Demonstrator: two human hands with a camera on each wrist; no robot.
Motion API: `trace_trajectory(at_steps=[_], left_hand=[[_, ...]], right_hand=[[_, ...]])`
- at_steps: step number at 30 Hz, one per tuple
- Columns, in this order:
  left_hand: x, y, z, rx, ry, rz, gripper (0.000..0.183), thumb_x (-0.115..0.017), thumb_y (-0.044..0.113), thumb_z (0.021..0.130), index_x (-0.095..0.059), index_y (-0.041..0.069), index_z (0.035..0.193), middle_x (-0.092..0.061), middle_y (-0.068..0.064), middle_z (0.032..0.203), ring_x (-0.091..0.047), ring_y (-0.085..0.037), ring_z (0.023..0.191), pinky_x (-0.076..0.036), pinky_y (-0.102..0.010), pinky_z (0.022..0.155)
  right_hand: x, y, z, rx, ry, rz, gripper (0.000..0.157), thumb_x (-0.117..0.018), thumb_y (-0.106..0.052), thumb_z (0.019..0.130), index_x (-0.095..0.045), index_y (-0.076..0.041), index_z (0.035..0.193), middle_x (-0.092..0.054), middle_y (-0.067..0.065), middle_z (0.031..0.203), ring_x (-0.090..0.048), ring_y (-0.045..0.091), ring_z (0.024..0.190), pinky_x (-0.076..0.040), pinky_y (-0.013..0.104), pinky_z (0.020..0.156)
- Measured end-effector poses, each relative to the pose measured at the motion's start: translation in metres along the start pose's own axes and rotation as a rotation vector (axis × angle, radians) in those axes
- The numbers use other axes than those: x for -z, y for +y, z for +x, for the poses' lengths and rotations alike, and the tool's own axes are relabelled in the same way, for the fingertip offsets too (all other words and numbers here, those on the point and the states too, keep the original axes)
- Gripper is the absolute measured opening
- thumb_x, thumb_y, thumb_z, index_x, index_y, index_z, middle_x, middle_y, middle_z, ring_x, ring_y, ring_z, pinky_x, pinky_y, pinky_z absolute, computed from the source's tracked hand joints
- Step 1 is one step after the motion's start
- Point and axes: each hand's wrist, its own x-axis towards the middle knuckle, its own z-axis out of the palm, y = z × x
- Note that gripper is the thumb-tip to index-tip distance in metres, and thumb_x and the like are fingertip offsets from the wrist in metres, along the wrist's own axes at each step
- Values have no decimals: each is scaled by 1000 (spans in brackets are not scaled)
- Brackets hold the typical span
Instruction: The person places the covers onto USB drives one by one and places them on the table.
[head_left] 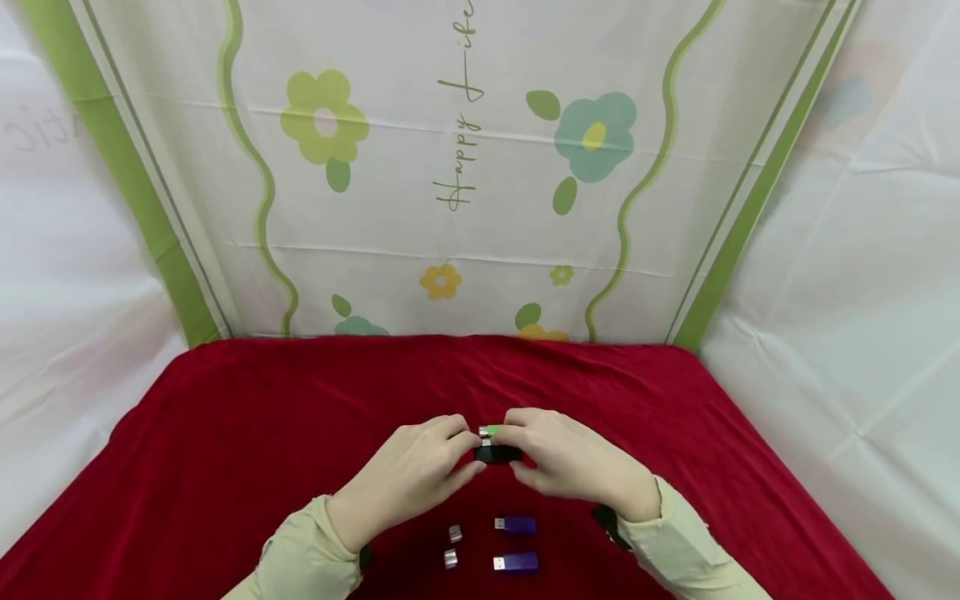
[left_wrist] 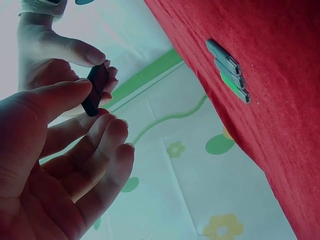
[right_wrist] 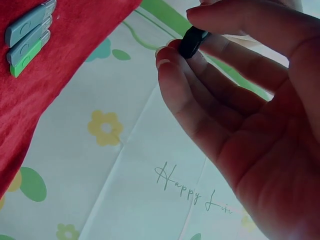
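Note:
Both hands meet over the table around a small black USB stick (head_left: 498, 453), with no bare metal plug showing. My left hand (head_left: 422, 467) pinches its left end between thumb and fingers. The other end is pinched by my right hand (head_left: 566, 458). Seen from the left wrist, the black USB stick (left_wrist: 98, 85) is a slim block with a seam across it. Under the hands lie a green USB stick (right_wrist: 26, 59) and two grey-blue USB sticks (right_wrist: 24, 27), side by side, each with a clear cap on its plug end.
Nearer the body lie two purple-blue USB sticks (head_left: 519, 562) with bare metal plugs. To their left are two loose clear caps (head_left: 455, 533). A red cloth (head_left: 300, 417) covers the table, and printed white curtains (head_left: 480, 167) hang behind and at the sides.

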Motion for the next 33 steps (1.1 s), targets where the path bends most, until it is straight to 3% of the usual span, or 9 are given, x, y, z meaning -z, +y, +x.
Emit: trace_trajectory(at_steps=[6, 17, 25, 33], left_hand=[[3, 0, 0, 6, -17, 4, 20, -80, 22, 84, -70, 9, 94, -53, 4, 82, -43, -5, 63, -39, -12, 52], [6, 1, 1, -38, 47, 26, 20, -82, 20, 83, -70, 7, 91, -52, 3, 80, -43, -6, 61, -39, -11, 51], [6, 0, 2, -52, 51, 32, 21, -82, 21, 83, -69, 7, 90, -49, 3, 79, -41, -6, 61, -37, -11, 51], [6, 1, 2, -54, 36, 38, 21, -83, 22, 82, -69, 7, 89, -50, 2, 79, -42, -6, 62, -38, -11, 52]], right_hand=[[0, 1, 1, 32, 19, 29, 29, -75, 6, 75, -68, -10, 98, -53, -4, 82, -45, 4, 70, -40, 12, 64], [2, 1, 0, 90, 62, 32, 34, -74, 11, 76, -69, -6, 105, -56, -1, 87, -50, 6, 74, -42, 12, 69], [3, -1, 1, 83, 45, 28, 24, -69, 9, 83, -69, -7, 101, -56, -1, 87, -50, 6, 75, -42, 12, 69], [2, -3, 1, 73, 47, 3, 25, -73, 10, 78, -68, -9, 93, -53, -3, 83, -47, 5, 71, -41, 11, 67]])
